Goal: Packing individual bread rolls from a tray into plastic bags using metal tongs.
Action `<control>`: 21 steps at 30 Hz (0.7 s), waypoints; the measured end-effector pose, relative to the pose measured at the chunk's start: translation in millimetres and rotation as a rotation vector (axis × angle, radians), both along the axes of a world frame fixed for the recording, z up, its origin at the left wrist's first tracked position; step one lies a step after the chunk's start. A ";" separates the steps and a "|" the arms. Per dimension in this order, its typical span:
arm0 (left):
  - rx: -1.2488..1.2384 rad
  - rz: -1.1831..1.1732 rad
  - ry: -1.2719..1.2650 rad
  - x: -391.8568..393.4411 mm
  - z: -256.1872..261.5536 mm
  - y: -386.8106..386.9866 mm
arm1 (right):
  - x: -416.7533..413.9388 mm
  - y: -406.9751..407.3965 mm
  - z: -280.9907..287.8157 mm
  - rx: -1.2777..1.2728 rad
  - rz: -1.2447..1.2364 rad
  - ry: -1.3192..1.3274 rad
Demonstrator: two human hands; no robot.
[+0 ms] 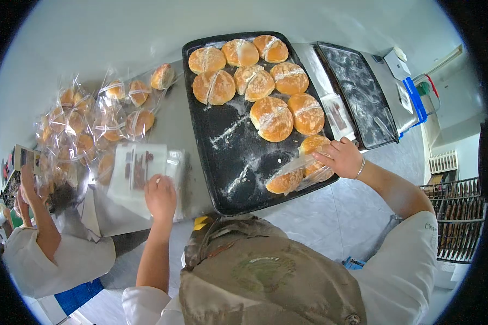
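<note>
My left hand (161, 197) has its fingers curled on the near edge of a printed clear plastic bag (124, 185), on top of a stack of bags left of the baking tray. My right hand (345, 158) grips a clear plastic bag (319, 175) at the tray's near right corner. That film lies across the flour-dusted bread rolls (284, 181) there; how much of them is inside is hard to tell. Several more split round rolls (271, 119) rest on the black baking tray (223, 162), mostly toward its far and right parts.
Several bagged rolls (75, 122) crowd the metal table (177, 105) at left. Close by on the left is a co-worker's arm (40, 219). Right of the tray are another bag stack (338, 115), a floured black tray (358, 89) and a blue crate (415, 101).
</note>
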State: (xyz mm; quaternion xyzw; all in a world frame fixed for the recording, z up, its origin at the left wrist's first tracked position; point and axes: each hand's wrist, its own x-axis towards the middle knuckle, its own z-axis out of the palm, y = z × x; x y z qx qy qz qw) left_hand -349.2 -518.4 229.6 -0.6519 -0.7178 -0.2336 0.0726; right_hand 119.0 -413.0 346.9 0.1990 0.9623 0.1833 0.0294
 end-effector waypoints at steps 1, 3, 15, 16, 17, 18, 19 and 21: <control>-0.016 -0.009 0.012 -2.2 -2.8 0.0 | -1.7 -3.2 -4.4 0.000 0.005 0.002; -0.034 -0.019 0.024 4.3 5.8 3.4 | -7.5 -10.8 -12.8 0.019 -0.064 0.084; 0.048 -0.086 0.076 -5.7 -9.5 -4.5 | -71.4 -60.4 -53.8 0.042 -0.381 0.309; 0.017 -0.039 0.043 -6.7 -6.8 -3.8 | -72.8 -62.8 -56.2 0.051 -0.363 0.320; -0.015 0.011 0.011 -6.6 -2.5 -3.7 | -74.9 -65.0 -57.9 0.057 -0.342 0.333; -0.017 0.019 0.014 -5.0 1.9 -2.6 | -77.5 -65.8 -57.3 0.054 -0.335 0.335; -0.070 0.173 -0.219 -1.3 6.7 0.4 | -78.0 -66.6 -54.7 0.025 -0.326 0.360; -0.114 0.339 -0.443 -8.6 9.5 4.8 | -81.4 -69.9 -52.3 -0.089 -0.396 0.410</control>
